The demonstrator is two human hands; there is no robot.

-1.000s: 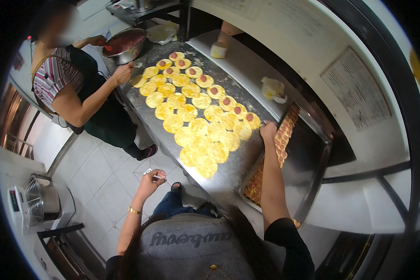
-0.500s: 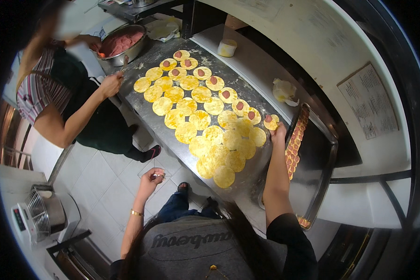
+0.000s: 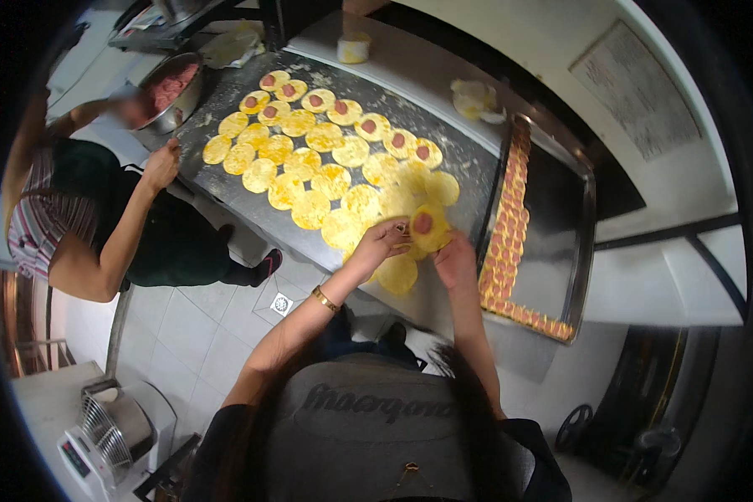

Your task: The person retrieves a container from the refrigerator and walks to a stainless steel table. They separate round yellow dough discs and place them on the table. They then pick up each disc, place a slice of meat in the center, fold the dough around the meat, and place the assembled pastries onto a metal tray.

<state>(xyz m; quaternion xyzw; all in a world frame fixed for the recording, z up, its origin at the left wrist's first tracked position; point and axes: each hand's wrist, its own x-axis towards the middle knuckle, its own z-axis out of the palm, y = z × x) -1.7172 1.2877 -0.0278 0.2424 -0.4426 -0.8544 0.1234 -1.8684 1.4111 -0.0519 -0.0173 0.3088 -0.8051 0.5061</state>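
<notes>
Both hands—left hand (image 3: 382,241) & right hand (image 3: 454,261)—grip closed on filled dough round (image 3: 427,227) at table edge (image 3: 251,219).

left hand (image 3: 382,240): up from lower left beside the floor to frame centre, now gripping dough round (image 3: 427,227); right hand (image 3: 455,259): off the tray edge, onto same round; round lifted off tabletop (image 3: 226,180)

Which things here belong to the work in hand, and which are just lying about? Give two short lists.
In use:
- left hand and right hand, holding a yellow dough round with filling
- other dough rounds on the steel table
- tray of finished pieces
- bowl of pink filling

Lying about:
- small tub
- scale
- floor drain
</notes>
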